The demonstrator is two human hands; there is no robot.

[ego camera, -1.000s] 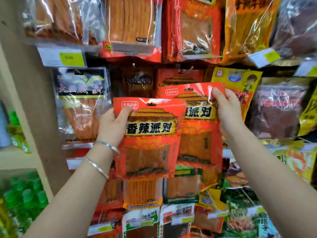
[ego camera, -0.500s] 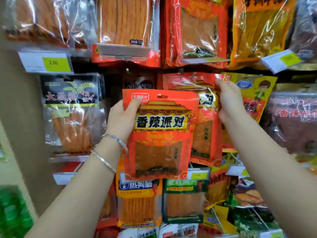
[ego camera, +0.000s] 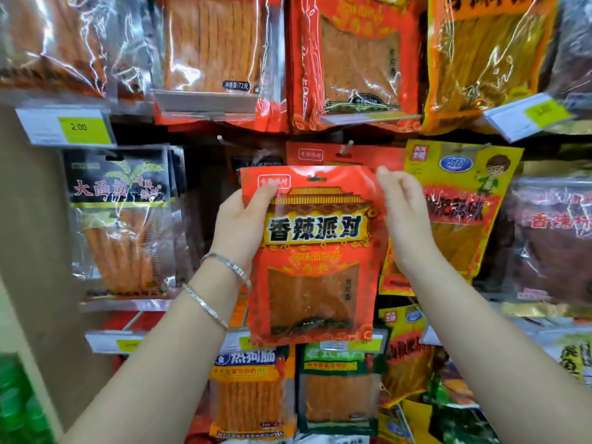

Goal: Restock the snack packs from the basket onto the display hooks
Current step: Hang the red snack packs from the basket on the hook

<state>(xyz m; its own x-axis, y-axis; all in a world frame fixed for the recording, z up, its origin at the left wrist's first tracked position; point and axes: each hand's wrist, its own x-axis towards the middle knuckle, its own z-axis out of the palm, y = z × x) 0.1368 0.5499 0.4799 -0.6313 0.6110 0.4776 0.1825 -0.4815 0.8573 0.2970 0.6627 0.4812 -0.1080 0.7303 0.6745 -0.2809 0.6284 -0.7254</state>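
Wall of hanging snacks fills the view. Up front, the red snack pack [ego camera: 312, 254], upright, just below the display hook [ego camera: 347, 146]. Left hand [ego camera: 242, 230] pinches its top-left corner; right hand [ego camera: 405, 216], fingers loosely curled, touches its right edge.

I'm seeing the right hand [ego camera: 405, 216] letting go of the hung pack [ego camera: 333, 155] and coming left onto the red pack [ego camera: 312, 254], which is rising toward the hook [ego camera: 347, 145]

wall: plain beige panel [ego camera: 28, 238], left edge | shelf: green bottles [ego camera: 19, 402], lower left | light: bright, even
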